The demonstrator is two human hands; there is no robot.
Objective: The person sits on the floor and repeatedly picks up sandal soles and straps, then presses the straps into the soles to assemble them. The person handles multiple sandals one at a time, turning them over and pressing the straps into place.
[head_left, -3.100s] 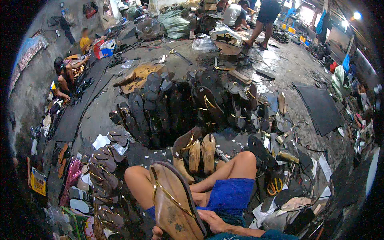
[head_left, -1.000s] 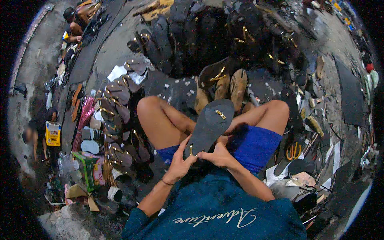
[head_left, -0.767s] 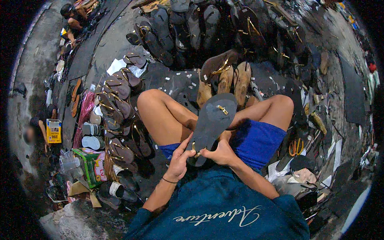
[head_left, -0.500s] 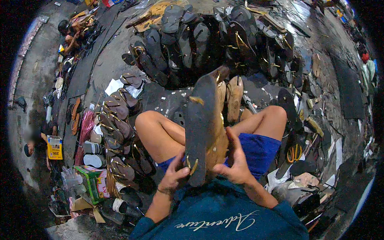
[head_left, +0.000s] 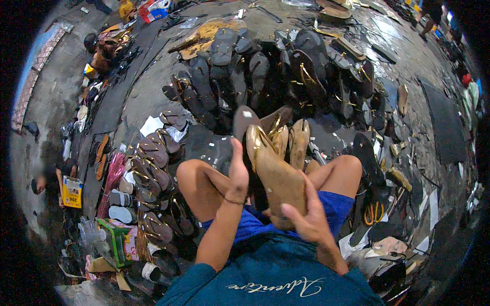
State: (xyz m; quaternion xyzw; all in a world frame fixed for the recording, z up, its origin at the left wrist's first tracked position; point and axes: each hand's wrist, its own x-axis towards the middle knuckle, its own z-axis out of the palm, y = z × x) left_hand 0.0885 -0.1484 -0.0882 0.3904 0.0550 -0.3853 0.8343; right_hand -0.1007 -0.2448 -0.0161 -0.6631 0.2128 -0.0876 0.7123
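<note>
My right hand [head_left: 309, 219] is wrapped round the heel end of a tan shoe last [head_left: 280, 181], thumb across its near side. Gold straps [head_left: 260, 136] cross the toe end of the last. Beyond that toe, a dark sandal sole [head_left: 245, 121] with a small white label sticks out, slightly blurred; its lower part is hidden. Just left of the last, my left hand [head_left: 238, 171] is raised and seen edge-on, its visible fingers stretched upward close to the sole's edge. Whether it touches the sole is unclear. Two more tan lasts [head_left: 299, 140] stand beyond my lap.
Many dark sandals [head_left: 258, 71] are heaped ahead. Rows of gold-strapped sandals [head_left: 153, 178] lie left, beside pale soles [head_left: 121, 214] and a green box [head_left: 117, 239]. Orange-handled scissors [head_left: 374, 213] and scraps lie right. Other people sit at the far left.
The last has turned from its dark sole side to its tan, gold-strapped side. My left hand has left the heel end and moved up beside the toe; my right hand still grips the heel.
</note>
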